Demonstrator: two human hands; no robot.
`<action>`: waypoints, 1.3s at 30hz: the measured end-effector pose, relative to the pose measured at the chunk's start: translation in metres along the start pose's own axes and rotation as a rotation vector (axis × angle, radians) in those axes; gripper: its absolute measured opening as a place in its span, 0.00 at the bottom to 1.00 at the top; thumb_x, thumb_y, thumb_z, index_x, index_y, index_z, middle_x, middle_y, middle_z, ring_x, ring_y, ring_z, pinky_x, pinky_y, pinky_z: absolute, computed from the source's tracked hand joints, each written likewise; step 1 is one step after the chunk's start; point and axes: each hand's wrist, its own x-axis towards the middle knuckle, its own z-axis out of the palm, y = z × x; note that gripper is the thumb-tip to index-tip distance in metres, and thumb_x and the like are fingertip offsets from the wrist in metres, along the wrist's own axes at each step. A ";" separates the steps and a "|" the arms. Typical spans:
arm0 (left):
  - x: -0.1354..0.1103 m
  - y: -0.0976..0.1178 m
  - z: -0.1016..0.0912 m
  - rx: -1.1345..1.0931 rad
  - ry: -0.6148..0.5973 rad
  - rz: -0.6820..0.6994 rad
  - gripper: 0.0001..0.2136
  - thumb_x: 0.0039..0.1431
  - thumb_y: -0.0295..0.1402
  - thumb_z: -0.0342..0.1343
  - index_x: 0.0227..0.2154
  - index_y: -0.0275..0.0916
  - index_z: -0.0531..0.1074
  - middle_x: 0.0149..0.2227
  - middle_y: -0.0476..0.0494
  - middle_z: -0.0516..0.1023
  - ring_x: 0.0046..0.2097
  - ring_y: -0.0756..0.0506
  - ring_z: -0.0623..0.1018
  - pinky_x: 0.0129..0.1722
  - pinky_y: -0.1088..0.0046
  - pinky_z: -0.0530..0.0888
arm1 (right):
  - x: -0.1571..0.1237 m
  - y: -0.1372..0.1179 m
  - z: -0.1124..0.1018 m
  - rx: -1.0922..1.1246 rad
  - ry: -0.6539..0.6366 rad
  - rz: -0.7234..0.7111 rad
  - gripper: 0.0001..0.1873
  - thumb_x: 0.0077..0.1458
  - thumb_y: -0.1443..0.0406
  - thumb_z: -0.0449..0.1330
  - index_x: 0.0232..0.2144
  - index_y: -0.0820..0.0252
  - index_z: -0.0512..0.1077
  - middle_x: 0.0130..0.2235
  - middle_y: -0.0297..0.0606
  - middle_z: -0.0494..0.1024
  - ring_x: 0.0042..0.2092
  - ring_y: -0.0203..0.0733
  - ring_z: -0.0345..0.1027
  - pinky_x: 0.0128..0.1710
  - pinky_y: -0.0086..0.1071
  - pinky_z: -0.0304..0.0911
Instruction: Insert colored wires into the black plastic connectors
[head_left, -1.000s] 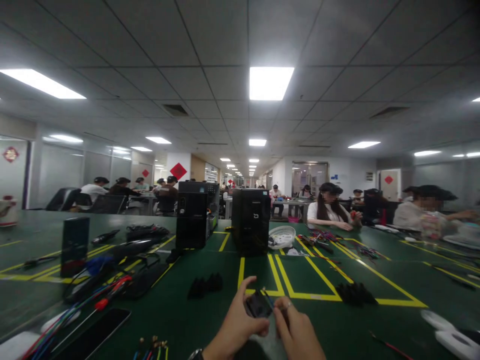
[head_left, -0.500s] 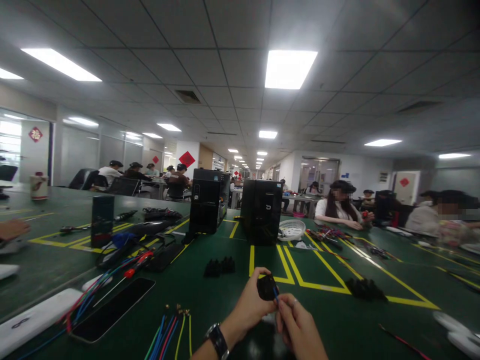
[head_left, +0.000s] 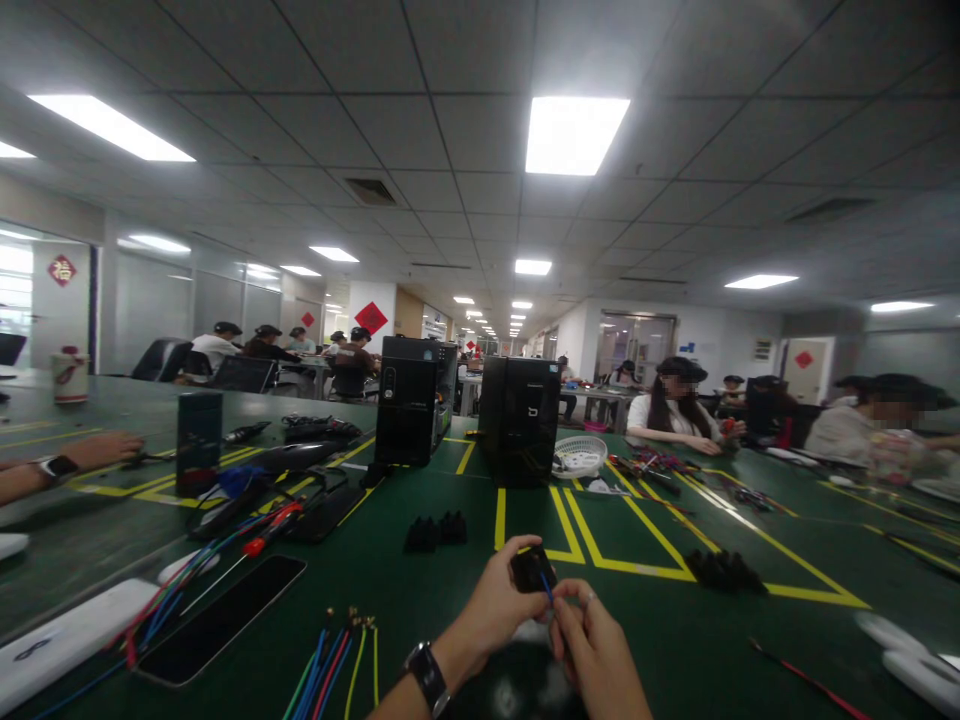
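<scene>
Low in the head view, my left hand (head_left: 501, 597), with a watch (head_left: 427, 680) on its wrist, grips a small black block (head_left: 527, 568) between thumb and fingers. My right hand (head_left: 600, 645) pinches a blue wire (head_left: 547, 590) whose end meets the face of the block. How deep the wire sits in it I cannot make out. Left of my forearm lies a bunch of coloured wires (head_left: 322, 672) with brass-coloured tips. Beyond my hands are several more black parts (head_left: 435, 531), and another cluster of black parts (head_left: 724, 571) lies to the right.
Two black computer towers (head_left: 409, 405) stand ahead, with a white basket (head_left: 580, 457) alongside. On the left are a phone (head_left: 225, 620), a red-handled screwdriver (head_left: 271, 530), a white device (head_left: 75, 630) and a dark box (head_left: 199, 440). A co-worker's hand (head_left: 105, 452) reaches in there. A red-black wire (head_left: 806, 678) lies right.
My hands keep the block and blue wire together, almost unmoved. The co-worker's hand at the left has reached further right, to a tool by the dark box. The view has shifted slightly.
</scene>
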 end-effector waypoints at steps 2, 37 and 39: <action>0.001 -0.002 -0.002 0.007 0.001 0.007 0.33 0.39 0.23 0.63 0.51 0.36 0.61 0.43 0.37 0.74 0.40 0.42 0.76 0.32 0.70 0.73 | 0.000 -0.002 0.001 0.010 -0.011 0.004 0.17 0.57 0.50 0.47 0.36 0.57 0.60 0.18 0.23 0.64 0.16 0.30 0.51 0.16 0.26 0.44; -0.004 0.009 0.008 0.077 0.081 0.040 0.20 0.53 0.43 0.55 0.48 0.40 0.68 0.42 0.40 0.74 0.42 0.41 0.75 0.29 0.72 0.73 | 0.003 0.007 0.008 -0.024 -0.030 0.017 0.23 0.52 0.44 0.47 0.36 0.56 0.61 0.15 0.24 0.65 0.14 0.31 0.50 0.16 0.26 0.45; -0.002 0.010 0.008 0.101 0.097 0.061 0.19 0.54 0.42 0.54 0.47 0.39 0.69 0.44 0.40 0.74 0.42 0.42 0.75 0.31 0.72 0.73 | 0.005 0.008 0.008 0.006 -0.042 0.022 0.23 0.52 0.44 0.48 0.37 0.56 0.59 0.15 0.23 0.65 0.15 0.31 0.50 0.16 0.26 0.44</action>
